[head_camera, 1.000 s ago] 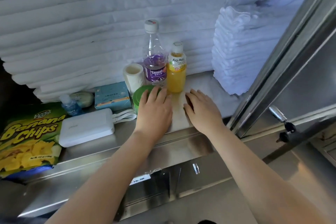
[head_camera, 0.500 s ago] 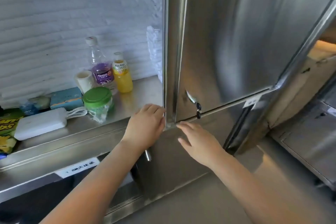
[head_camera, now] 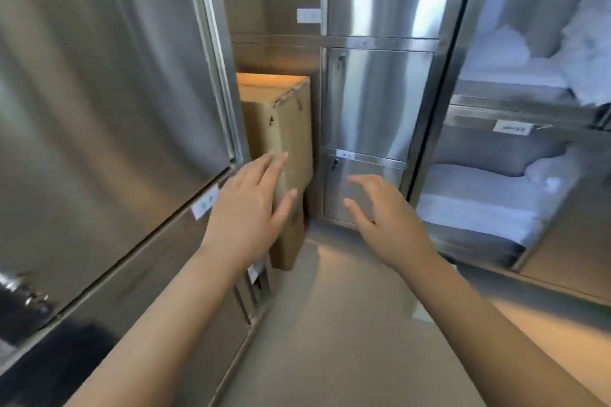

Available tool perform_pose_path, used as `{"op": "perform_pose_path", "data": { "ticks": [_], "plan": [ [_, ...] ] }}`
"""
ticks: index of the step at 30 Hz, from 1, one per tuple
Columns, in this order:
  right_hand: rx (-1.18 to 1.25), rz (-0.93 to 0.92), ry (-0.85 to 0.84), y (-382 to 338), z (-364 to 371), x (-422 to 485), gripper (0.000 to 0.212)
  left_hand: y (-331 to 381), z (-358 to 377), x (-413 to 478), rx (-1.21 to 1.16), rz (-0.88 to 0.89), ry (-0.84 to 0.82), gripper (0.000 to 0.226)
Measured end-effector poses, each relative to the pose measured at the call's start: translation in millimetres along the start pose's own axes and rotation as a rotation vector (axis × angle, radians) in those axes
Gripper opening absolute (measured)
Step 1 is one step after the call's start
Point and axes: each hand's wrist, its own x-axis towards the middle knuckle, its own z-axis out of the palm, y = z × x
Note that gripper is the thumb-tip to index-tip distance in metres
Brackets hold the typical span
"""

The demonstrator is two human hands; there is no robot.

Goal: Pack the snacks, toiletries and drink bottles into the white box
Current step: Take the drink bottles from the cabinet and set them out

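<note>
Both of my hands are stretched out in front of me and hold nothing. My left hand (head_camera: 251, 205) has its fingers straight and spread, in front of a tall brown cardboard box (head_camera: 281, 129) standing in a corner. My right hand (head_camera: 380, 211) hovers to the right with loosely bent fingers, in front of a small steel cabinet door. No snacks, toiletries, bottles or white box are in view. The picture is blurred by motion.
A large stainless steel cabinet door (head_camera: 109, 102) fills the left side. Steel locker doors (head_camera: 377, 99) with small labels stand straight ahead. Open shelves (head_camera: 515, 116) on the right hold folded white and grey linen. The floor (head_camera: 337, 324) runs between them.
The view has swung right, away from the shelf with bottles, chips and the small white box. My hands left the steel ledge and now hover in the air before the cardboard box.
</note>
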Motion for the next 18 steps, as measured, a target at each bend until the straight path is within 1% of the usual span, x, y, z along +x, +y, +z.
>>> {"op": "perform_pose_path", "data": {
  "ticks": [5,9,13,18],
  "plan": [
    [-0.085,0.198,0.178,98,-65,6,0.039,73,72,85,-0.17,0.148,-0.066,0.055],
    [-0.148,0.331,0.242,176,-97,28,0.04,115,136,159,-0.206,0.263,-0.108,0.057],
    [-0.187,0.396,0.277,249,-124,87,0.038,141,193,247,-0.243,0.331,-0.13,0.058],
    [-0.226,0.44,0.329,333,-160,166,0.042,171,261,362,-0.26,0.38,-0.175,0.063]
  ]
}}
